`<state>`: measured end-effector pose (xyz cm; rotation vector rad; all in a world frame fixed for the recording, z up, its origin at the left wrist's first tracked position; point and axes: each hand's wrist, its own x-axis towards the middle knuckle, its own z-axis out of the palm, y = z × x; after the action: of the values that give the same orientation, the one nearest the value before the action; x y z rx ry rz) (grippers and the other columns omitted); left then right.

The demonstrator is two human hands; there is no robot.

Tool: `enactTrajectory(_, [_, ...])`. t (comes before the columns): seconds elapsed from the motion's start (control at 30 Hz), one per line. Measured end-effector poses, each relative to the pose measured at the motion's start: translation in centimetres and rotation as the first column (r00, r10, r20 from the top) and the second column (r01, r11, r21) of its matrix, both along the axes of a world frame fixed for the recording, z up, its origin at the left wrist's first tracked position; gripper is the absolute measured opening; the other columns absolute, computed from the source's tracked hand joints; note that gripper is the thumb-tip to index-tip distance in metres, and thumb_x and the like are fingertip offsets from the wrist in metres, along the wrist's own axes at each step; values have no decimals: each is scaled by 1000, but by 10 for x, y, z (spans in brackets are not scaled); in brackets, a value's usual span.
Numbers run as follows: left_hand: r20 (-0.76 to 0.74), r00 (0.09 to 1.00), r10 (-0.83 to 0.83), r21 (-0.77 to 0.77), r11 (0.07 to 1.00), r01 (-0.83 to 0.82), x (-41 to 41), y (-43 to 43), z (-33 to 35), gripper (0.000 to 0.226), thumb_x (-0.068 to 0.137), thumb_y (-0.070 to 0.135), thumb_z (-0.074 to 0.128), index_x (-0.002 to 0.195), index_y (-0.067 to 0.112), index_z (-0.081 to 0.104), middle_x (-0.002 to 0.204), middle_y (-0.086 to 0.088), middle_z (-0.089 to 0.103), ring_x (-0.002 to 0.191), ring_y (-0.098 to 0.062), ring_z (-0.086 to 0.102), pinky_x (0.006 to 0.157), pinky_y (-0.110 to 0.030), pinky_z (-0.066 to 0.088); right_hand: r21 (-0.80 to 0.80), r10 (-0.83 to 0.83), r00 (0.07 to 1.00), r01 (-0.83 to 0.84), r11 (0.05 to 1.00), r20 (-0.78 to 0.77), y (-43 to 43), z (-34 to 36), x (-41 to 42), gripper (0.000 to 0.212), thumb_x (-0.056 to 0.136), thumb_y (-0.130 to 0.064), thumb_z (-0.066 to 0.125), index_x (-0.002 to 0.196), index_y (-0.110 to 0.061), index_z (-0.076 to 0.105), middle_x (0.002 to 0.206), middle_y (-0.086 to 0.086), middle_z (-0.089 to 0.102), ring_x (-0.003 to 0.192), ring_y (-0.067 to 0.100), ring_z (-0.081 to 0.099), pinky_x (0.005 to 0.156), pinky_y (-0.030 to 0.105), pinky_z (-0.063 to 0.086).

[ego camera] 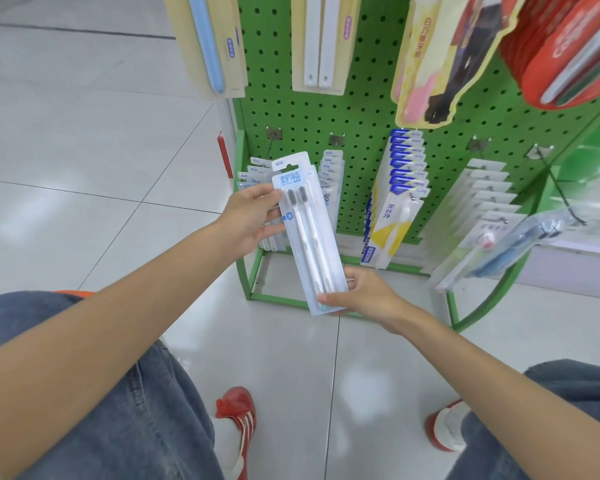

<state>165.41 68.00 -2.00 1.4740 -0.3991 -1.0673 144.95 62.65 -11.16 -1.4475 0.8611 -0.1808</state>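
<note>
A clear blister pack with two white toothbrushes (309, 237) is held in front of a green pegboard rack (361, 109). My left hand (253, 216) grips the pack's upper left edge, fingers at its front and side. My right hand (364, 294) pinches the pack's bottom end, thumb on the front. The pack tilts slightly, its top near the hooks that carry more packs of the same kind (329, 174).
Blue-and-yellow toothbrush packs (395, 209) and clear packs (482, 209) hang to the right on low hooks. Larger packs hang above, red ones (568, 50) at the top right. The rack's green base frame (257, 296) stands on the white tiled floor. My knees and red shoes are below.
</note>
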Motion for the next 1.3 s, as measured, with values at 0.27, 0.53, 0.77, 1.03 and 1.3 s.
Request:
enactTrajectory(0.27, [175, 951, -254, 169, 960, 225, -21, -1, 15, 71, 94, 53, 53, 150, 16, 31, 137, -4, 44, 120, -21, 50, 101, -42, 51, -510, 105, 972, -199, 837, -209, 12, 1, 4, 45, 88, -17, 54, 130, -33, 47, 101, 6, 66, 82, 29, 64, 67, 36, 52])
enactTrajectory(0.53, [275, 934, -230, 99, 973, 210, -19, -6, 23, 48, 99, -6, 42, 143, 10, 38, 134, -11, 54, 115, -29, 58, 92, -41, 53, -90, 59, 998, -59, 994, 1, 10, 15, 13, 58, 81, -24, 79, 132, -30, 53, 119, 12, 64, 90, 11, 61, 78, 20, 51])
enactTrajectory(0.77, [309, 914, -263, 75, 965, 252, -15, -14, 40, 43, 101, 3, 48, 140, 19, 44, 130, -3, 63, 114, -24, 63, 97, -48, 52, 9, -22, 997, 21, 1000, 71, 4, 27, 15, 36, 79, -2, 78, 111, -3, 63, 96, 4, 74, 79, 11, 70, 72, 28, 58])
enactTrajectory(1.03, [104, 937, -333, 35, 943, 331, -5, 7, 8, 37, 105, 12, 40, 139, 23, 48, 126, -4, 66, 108, -21, 66, 81, -37, 54, 12, -110, 992, 109, 994, 67, 2, 34, 39, 24, 86, -8, 72, 100, -10, 52, 93, 9, 67, 78, 19, 67, 76, 35, 57])
enactTrajectory(1.3, [82, 915, -394, 66, 919, 389, -11, 19, 4, 36, 105, 15, 38, 137, 22, 52, 118, -2, 70, 102, -16, 68, 80, -32, 52, 5, -282, 917, 292, 956, 284, -22, 75, 56, 14, 91, -13, 67, 94, -11, 53, 94, 9, 68, 71, 14, 68, 61, 23, 56])
